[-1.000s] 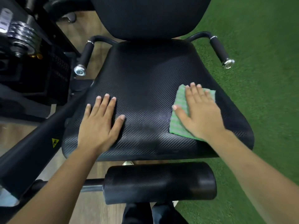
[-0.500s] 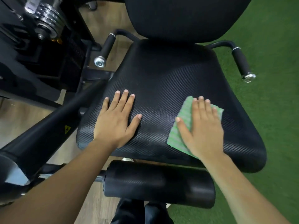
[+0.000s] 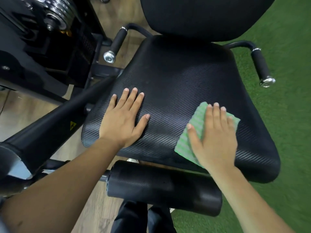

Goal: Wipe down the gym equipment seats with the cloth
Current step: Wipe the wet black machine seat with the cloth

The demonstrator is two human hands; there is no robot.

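A black textured seat pad of a gym machine fills the middle of the view, with its black backrest behind it. My left hand lies flat on the seat's front left part, fingers straight and spread. On the seat's front right lies a green striped cloth, and my right hand presses it flat with straight fingers. Much of the cloth is hidden under that hand.
A black padded roller sits just below the seat's front edge. Black handles with chrome ends stick out at the left and right of the seat. Weight plates and machine frame stand at far left. Green turf lies right, wood floor left.
The view has shifted, so the seat sits further right in the frame. My right hand and the cloth have slid a little toward the seat's front edge. The left hand stays flat.
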